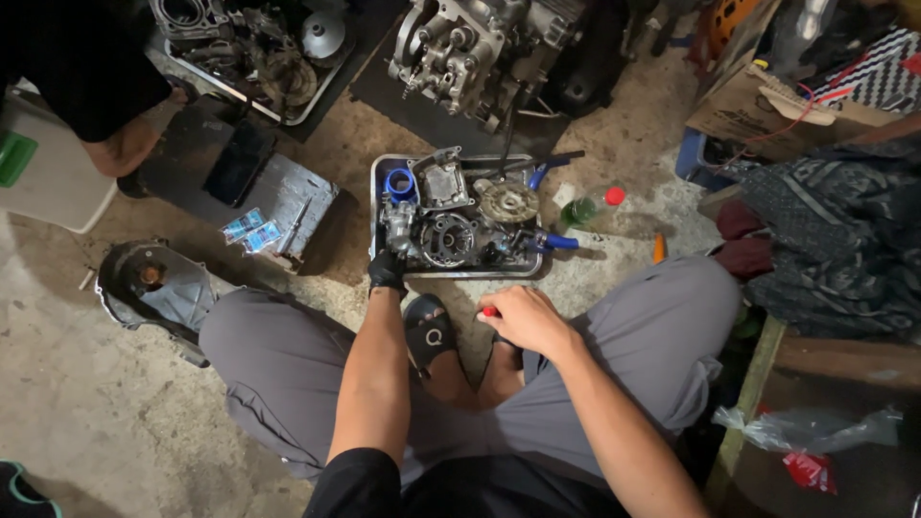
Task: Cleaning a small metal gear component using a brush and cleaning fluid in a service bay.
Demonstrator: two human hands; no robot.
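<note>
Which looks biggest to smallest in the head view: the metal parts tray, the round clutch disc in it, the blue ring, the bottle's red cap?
1. Metal parts tray
2. Round clutch disc
3. Blue ring
4. Red cap

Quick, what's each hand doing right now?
Left hand: gloved, closed on a part at the metal tray edge.
Right hand: closed around a red-tipped tool.

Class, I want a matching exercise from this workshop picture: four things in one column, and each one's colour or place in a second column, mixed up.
Things:
1. left hand
2. right hand
3. bottle
4. blue ring

Descriptions:
A. lies on the floor right of the metal tray
B. wears a black glove
C. stands in the tray's far left corner
D. holds a red-tipped tool

Pairs: 1-B, 2-D, 3-A, 4-C
</note>
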